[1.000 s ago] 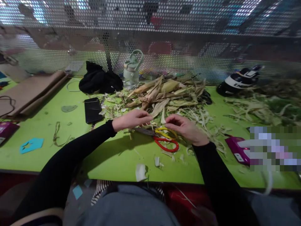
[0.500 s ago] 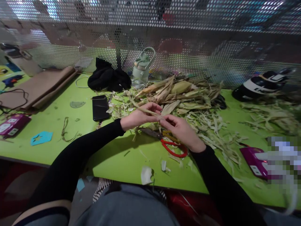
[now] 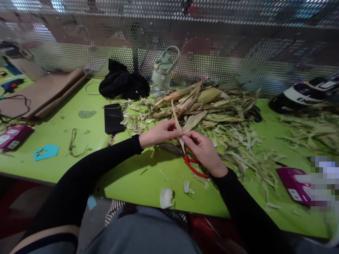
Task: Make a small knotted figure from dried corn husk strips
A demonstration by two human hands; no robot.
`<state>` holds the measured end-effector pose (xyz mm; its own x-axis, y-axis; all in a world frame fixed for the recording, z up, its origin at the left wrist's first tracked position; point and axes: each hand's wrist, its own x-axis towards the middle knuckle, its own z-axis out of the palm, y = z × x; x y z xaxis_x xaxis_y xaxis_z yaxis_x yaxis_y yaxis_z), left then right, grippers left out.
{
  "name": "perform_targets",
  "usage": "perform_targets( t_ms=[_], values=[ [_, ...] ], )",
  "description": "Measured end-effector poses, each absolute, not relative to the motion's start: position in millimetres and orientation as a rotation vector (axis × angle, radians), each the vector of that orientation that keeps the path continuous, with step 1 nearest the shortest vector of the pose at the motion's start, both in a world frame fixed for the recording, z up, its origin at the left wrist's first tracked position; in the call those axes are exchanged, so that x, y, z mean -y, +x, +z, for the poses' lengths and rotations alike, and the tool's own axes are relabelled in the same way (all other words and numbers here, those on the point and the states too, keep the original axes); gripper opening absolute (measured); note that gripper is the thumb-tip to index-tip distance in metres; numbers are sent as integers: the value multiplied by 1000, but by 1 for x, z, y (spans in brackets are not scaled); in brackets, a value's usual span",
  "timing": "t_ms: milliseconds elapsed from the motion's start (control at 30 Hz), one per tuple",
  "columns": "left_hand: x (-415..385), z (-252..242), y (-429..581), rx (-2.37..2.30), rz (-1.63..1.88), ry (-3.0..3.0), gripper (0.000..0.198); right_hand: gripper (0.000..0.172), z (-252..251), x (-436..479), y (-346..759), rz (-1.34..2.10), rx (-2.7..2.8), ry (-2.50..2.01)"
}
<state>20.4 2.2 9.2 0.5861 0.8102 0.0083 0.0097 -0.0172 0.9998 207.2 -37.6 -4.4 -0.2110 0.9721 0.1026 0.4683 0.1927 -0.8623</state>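
A narrow strip of dried corn husk (image 3: 177, 118) stands tilted between my hands above the table. My left hand (image 3: 161, 133) pinches it near its middle, fingertips pressed together. With thumb and finger closed, my right hand (image 3: 202, 148) grips the same strip just beside the left fingertips. Red-handled scissors (image 3: 194, 168) lie under my right hand, partly hidden by it. Behind my hands a heap of dried corn husks (image 3: 209, 96) spreads over the green table (image 3: 127, 176), with shredded husk strips (image 3: 246, 144) to its right.
A black phone (image 3: 113, 119) lies left of the husks. Behind stand a pale green bottle (image 3: 161, 72) and a black cloth bundle (image 3: 123, 83). Brown paper (image 3: 47, 92) is at the left; a black bottle (image 3: 302, 95) lies at the right. Purple power strips (image 3: 292, 183) sit at both sides.
The husk strip has turned from slanting leftward to nearly upright, its lower end now pointing down past my fingers. My hands stay close together. The view has shifted slightly.
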Motion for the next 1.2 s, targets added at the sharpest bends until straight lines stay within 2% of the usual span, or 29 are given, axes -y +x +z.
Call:
perform_targets(
  t_ms=[133,300,367,533,733,800,867,933,1033,1100,1200],
  values=[
    [-3,8,22,-825,750,1470,9,28,-9,37,205,878,1737,-1372],
    [-1,1,25,-823,576,1454,40,28,-14,35,203,755,1752,-1349],
    [0,0,25,-783,518,1468,45,25,-15,35,203,781,1750,-1339],
    [2,7,22,-805,544,1590,33,29,-19,37,202,1095,1555,-1321],
    [-2,12,18,-827,526,1667,27,30,-17,38,208,1208,1514,-1333],
    [-10,17,8,-931,590,1790,30,29,-10,34,223,1056,1540,-1413],
    [-21,24,-8,-1125,634,1940,27,30,-3,28,244,732,1576,-1530],
    [-34,30,-26,-1275,601,2065,25,32,2,19,265,336,1636,-1700],
    [-48,31,-46,-1439,444,2219,19,31,1,9,280,46,1796,-1857],
    [-54,25,-50,-1482,351,2278,19,30,-5,7,274,27,1879,-1830],
    [-57,13,-45,-1518,262,2323,19,32,-15,12,251,195,2139,-1643]
  ],
)
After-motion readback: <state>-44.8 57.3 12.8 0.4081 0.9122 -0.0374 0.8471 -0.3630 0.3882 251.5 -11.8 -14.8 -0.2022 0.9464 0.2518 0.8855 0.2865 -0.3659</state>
